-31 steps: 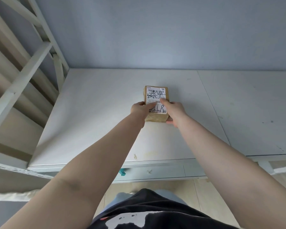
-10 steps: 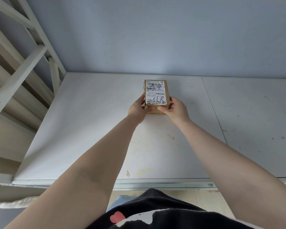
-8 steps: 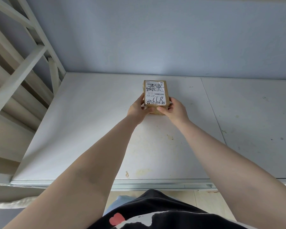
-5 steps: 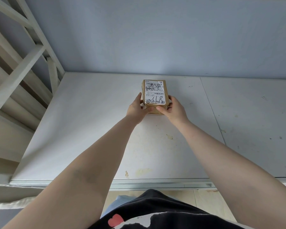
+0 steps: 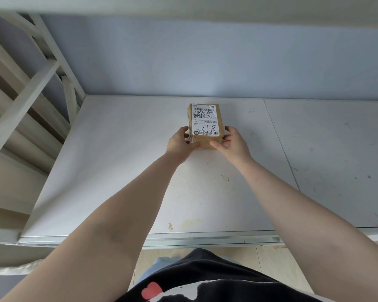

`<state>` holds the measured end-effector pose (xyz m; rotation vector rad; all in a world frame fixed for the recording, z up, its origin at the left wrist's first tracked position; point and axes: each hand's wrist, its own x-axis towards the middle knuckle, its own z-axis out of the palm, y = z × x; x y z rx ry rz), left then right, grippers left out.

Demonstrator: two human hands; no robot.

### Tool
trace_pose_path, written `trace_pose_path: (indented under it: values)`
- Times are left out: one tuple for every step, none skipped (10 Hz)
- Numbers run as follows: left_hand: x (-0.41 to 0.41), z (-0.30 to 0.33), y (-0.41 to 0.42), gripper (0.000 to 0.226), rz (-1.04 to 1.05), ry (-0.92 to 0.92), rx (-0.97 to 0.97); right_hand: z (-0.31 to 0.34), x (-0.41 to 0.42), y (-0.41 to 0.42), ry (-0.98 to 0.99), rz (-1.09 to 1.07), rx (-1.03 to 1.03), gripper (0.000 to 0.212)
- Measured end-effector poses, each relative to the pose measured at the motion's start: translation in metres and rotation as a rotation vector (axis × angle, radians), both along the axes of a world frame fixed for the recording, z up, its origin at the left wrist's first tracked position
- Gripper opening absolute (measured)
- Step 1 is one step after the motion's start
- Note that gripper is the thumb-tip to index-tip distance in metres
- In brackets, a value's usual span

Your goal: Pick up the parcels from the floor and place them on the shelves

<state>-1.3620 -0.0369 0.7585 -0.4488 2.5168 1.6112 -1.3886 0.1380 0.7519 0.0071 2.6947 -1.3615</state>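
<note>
A small brown parcel (image 5: 205,125) is sitting on the white shelf (image 5: 118,171), in its middle depth and nearer the blue wall (image 5: 205,62) than the shelf's front edge. The parcel's white shipping label (image 5: 205,123) is facing up, with handwritten marks across it.

The left hand (image 5: 180,143) is cupping the parcel's near left corner: its thumb is pressing along the near end of the parcel while its fingertips are touching the left side. The right hand (image 5: 231,143) is mirroring this at the near right corner, thumb lying against the near end and fingers curling around the right side. Both sets of fingers are closing on the parcel, so it is lying clamped between the two hands, its far half reaching beyond the fingertips toward the wall. Whether its underside is fully resting on the shelf cannot be told.

To the left of the parcel, a slanted white frame (image 5: 26,94) is standing beside the shelf.
</note>
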Motion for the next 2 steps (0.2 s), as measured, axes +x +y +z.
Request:
trace_pose_path:
  values:
    - [0.007, 0.0, -0.005, 0.083, 0.012, -0.031, 0.042, -0.001, 0.004, 0.004, -0.015, -0.022, -0.015, 0.084]
    - [0.023, -0.002, -0.013, 0.07, 0.112, -0.034, 0.17, 0.001, 0.018, 0.015, -0.037, -0.105, -0.053, 0.075]
